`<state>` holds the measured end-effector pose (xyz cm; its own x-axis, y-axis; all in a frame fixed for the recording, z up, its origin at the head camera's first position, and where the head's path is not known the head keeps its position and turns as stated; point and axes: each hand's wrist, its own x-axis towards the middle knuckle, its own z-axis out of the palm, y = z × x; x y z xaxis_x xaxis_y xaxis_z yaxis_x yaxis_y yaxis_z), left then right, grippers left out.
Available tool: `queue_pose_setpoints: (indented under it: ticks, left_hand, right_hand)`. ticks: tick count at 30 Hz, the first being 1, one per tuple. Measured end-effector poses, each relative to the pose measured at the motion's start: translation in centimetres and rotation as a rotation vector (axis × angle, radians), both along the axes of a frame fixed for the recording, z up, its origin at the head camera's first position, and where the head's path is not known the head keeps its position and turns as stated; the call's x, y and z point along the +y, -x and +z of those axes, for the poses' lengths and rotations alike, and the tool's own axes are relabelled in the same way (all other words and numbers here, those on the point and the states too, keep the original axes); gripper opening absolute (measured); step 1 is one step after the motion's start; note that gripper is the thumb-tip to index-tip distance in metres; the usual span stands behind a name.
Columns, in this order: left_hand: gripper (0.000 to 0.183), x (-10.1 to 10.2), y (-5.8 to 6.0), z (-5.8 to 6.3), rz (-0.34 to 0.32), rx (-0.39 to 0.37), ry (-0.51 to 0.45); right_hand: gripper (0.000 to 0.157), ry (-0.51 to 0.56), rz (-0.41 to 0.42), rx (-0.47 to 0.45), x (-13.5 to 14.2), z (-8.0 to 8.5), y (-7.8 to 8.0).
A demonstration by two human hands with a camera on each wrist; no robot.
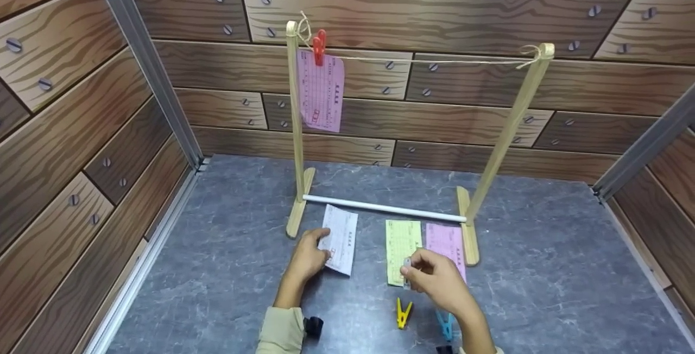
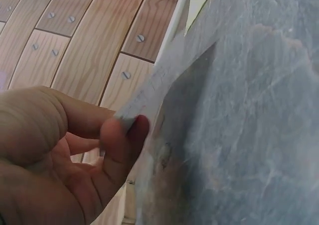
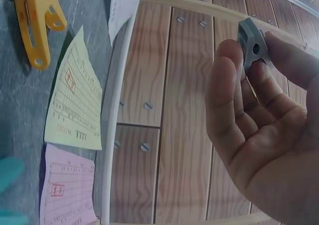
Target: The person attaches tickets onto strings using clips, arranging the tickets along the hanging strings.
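Observation:
My left hand (image 1: 310,256) pinches a white printed slip (image 1: 342,240) by its left edge, and the slip is tilted up off the table. Thumb and finger hold its edge in the left wrist view. A grey clothespin (image 3: 251,45) is pinched between the thumb and fingers of my right hand (image 1: 437,280); most of it is hidden in the head view. Below that hand lie a yellow-green slip (image 1: 403,240) and a pink slip (image 1: 444,241), side by side. Nearer to me are a yellow clothespin (image 1: 403,313) and a blue clothespin (image 1: 445,326).
A wooden stand with a left post (image 1: 297,126) and a right post (image 1: 510,131) carries a string (image 1: 434,61). A red clothespin (image 1: 319,47) holds another pink slip (image 1: 321,90) on it. A white bar (image 1: 380,208) joins the feet. Wood-patterned walls (image 1: 347,1) enclose the grey table (image 1: 217,289).

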<state>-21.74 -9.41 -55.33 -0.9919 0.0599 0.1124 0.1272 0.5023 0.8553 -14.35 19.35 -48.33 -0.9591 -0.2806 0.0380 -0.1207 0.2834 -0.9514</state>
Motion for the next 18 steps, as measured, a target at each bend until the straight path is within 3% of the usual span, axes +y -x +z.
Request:
queue_pose_setpoints:
  ticks: [3, 9, 15, 18]
  left_hand:
    - [0.058, -0.1, 0.1, -0.4, -0.033, -0.024, -0.080]
    - [0.069, 0.3, 0.3, -0.3, -0.159, -0.127, -0.394]
    - [0.073, 1.5, 0.1, 2.1, -0.315, -0.144, -0.616]
    - [0.073, 2.1, 0.3, 3.9, -0.354, -0.096, -0.655]
  right_hand:
    - [0.017, 0.010, -0.017, 0.002, 0.2, 0.4, -0.2]
    - [0.017, 0.035, -0.069, 0.054, 0.5, 1.6, -0.6]
    - [0.013, 0.082, -0.183, 0.082, 1.2, 2.4, -0.8]
    - [0.010, 0.091, -0.210, 0.110, 1.7, 2.6, -0.9]
